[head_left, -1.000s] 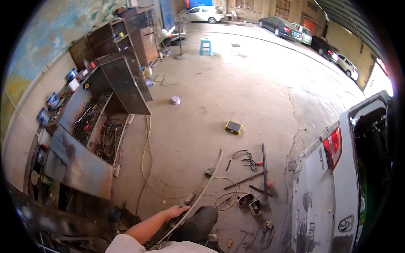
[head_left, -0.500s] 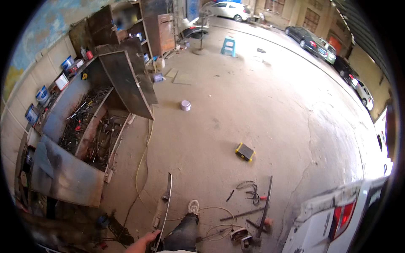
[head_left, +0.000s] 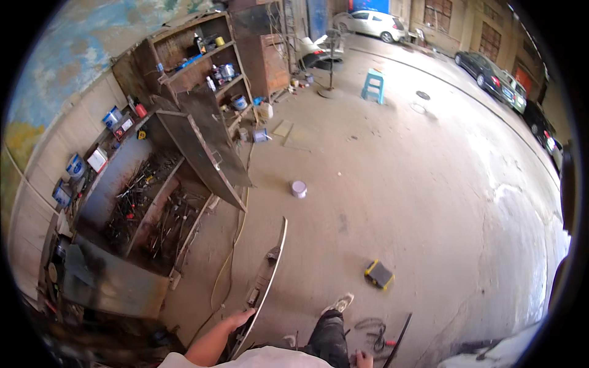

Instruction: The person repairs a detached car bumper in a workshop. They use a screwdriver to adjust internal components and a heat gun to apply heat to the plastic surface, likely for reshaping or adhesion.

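Observation:
My left hand (head_left: 243, 316) is closed round the near part of a long, narrow, curved panel (head_left: 267, 283) that looks like car body trim. Its outer edge is pale, and its inner side is dark with brackets and hollows. The panel slants away from me, its far tip well above the floor's clutter. My right hand (head_left: 363, 359) is low at the lower edge, fingers curled; whatever lies in it is hidden. Beside it on the floor are a dark cable (head_left: 375, 331), a red-handled piece (head_left: 391, 343) and a dark rod (head_left: 399, 338).
An open metal tool cabinet (head_left: 116, 288) full of tools stands on my left, its door (head_left: 199, 156) swung out. Ahead are a black and yellow box (head_left: 379, 275), a small bucket (head_left: 299, 189) and a blue stool (head_left: 373, 86). A hose (head_left: 230, 260) runs along the floor. Parked cars line the back.
My view has swung left and I have moved forward. The left hand carries the panel along, raised and further into view. My right hand has come into sight at the lower edge.

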`<state>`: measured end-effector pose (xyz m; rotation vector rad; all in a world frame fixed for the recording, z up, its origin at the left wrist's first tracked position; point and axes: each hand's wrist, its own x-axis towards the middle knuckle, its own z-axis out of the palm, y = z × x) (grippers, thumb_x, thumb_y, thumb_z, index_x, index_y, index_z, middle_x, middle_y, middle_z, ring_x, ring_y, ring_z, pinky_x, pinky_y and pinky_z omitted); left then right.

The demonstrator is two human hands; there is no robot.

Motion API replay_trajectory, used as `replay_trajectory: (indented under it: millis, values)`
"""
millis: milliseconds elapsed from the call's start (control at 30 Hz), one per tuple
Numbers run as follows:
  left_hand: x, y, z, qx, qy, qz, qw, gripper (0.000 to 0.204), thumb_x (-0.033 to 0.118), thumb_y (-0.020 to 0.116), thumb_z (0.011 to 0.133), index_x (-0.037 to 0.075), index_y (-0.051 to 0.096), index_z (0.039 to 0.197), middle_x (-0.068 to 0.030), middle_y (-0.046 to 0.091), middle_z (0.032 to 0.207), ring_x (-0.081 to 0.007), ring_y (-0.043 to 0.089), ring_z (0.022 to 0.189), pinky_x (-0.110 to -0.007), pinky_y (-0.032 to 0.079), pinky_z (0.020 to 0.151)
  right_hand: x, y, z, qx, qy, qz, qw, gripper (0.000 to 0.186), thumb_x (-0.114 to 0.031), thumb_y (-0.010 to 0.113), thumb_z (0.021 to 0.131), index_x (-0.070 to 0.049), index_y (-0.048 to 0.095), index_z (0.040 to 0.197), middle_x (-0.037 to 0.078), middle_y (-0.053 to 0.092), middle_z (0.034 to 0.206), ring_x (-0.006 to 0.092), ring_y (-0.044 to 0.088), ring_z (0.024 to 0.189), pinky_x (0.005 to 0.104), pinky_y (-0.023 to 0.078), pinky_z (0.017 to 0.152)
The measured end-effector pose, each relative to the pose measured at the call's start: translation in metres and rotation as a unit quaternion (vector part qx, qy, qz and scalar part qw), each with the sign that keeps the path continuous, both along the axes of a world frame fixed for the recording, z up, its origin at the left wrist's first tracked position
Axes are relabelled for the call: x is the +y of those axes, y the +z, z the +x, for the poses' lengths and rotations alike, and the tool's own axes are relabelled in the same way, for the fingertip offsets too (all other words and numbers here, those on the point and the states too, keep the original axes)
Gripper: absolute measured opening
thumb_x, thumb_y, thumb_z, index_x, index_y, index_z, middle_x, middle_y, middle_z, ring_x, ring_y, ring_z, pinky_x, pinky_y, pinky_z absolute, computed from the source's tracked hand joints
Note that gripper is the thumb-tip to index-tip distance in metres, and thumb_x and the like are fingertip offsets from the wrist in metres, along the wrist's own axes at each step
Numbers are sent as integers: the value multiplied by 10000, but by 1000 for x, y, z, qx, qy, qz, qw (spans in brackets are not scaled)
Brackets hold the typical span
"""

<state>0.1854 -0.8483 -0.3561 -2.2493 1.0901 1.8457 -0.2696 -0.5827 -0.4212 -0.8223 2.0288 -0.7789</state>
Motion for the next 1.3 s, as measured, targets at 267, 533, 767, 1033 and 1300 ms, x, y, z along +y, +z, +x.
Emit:
replay_trajectory:
  millis: [267, 533, 767, 1033, 1300]
  values:
    - [-120, 69, -144, -21, -27, 14, 999, 1022, 779, 552, 782, -80, 526, 1335, -238, 541, 1368, -332, 514, 1279, -403, 384, 1072, -135, -95, -187, -118, 1, 260, 958, 406, -387, 552, 968, -4, 658, 1049, 118, 688, 874, 189, 639, 725, 340, 519, 601]
    - [-220, -35, -193, -61, 59, 1, 996, 1024, 786, 555, 772, -92, 555, 1299, -250, 538, 1370, -349, 523, 1269, -413, 390, 1071, -495, -91, -428, -8, 36, 174, 984, 399, -396, 534, 973, -26, 637, 1080, 111, 682, 936, 185, 654, 810, 336, 526, 639]
    - [-348, -140, -221, 137, 266, -11, 954, 864, 741, 517, 841, 7, 614, 1286, -145, 630, 1255, -265, 596, 1113, -399, 437, 999, -746, -17, -376, -103, 80, 37, 991, 443, -407, 593, 958, -65, 577, 1239, 103, 691, 984, 193, 686, 869, 339, 546, 646]
    - [-592, -25, -224, 39, 225, 71, 971, 851, 721, 589, 808, -11, 643, 1238, -171, 654, 1215, -262, 618, 1115, -386, 447, 968, -836, -23, -368, -111, 101, 251, 956, 498, -432, 603, 941, -24, 563, 1223, 123, 706, 957, 225, 703, 822, 359, 540, 596]
    - [-789, 20, -220, 14, 245, 45, 968, 943, 763, 591, 774, -64, 629, 1226, -209, 649, 1212, -298, 621, 1117, -397, 461, 953, -1010, -84, -386, -133, 116, 332, 927, 488, -435, 584, 951, 0, 580, 1171, 147, 696, 895, 230, 670, 720, 374, 521, 522]
